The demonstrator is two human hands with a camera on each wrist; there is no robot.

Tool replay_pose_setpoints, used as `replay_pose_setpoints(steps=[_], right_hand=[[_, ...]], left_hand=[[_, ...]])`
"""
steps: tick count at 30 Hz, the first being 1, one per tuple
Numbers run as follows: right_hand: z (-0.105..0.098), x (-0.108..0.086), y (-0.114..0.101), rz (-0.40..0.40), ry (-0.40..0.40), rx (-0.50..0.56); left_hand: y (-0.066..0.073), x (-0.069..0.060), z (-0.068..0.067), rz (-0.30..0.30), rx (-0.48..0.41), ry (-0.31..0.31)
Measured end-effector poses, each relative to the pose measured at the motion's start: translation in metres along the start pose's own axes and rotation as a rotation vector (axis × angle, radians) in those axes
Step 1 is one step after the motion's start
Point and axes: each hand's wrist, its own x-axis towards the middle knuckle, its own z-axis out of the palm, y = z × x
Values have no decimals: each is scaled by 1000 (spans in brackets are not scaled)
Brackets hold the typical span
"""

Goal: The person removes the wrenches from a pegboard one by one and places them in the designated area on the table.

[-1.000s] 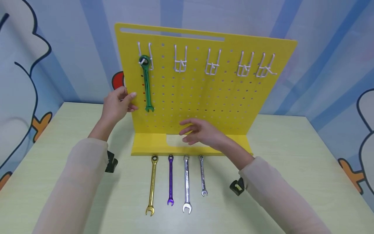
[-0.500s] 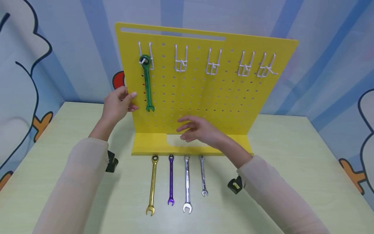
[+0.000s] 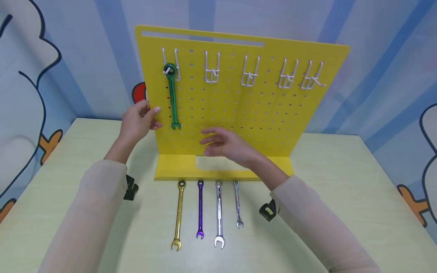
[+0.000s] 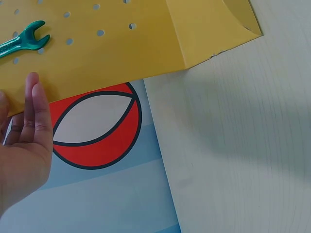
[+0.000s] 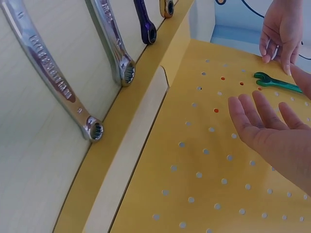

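In the head view a yellow pegboard (image 3: 232, 110) stands on the table. My left hand (image 3: 136, 121) grips its left edge between thumb and fingers; the left wrist view shows the fingers (image 4: 36, 109) at that edge. Beside this hand a green wrench (image 3: 173, 98) hangs from the leftmost hook. My right hand (image 3: 230, 146) hovers before the lower middle of the board, fingers spread and loosely bent, holding nothing. Below the base lie a gold wrench (image 3: 179, 216), a purple wrench (image 3: 200, 208), a large silver wrench (image 3: 219, 216) and a small silver wrench (image 3: 238, 204).
Several white wire hooks (image 3: 249, 72) line the board's upper part, the rightmost one sitting askew. The board's yellow base (image 3: 175, 167) has a cutout in its middle. Behind the pale table (image 3: 327, 189) rises a blue wall (image 3: 239, 15) with cartoon pictures.
My right hand has moved up and to the left in front of the board. My left hand stays at the board's edge, and the wrenches have not moved.
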Motion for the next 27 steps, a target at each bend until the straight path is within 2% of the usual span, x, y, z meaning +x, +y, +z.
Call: replay_pose_setpoints(steps=[13, 27], right_hand=[[2, 11, -6, -23, -5, 32], [2, 20, -12, -34, 41, 60]], left_hand=[[-1, 0, 1, -1, -1, 5], [-2, 1, 1, 8, 3, 12]])
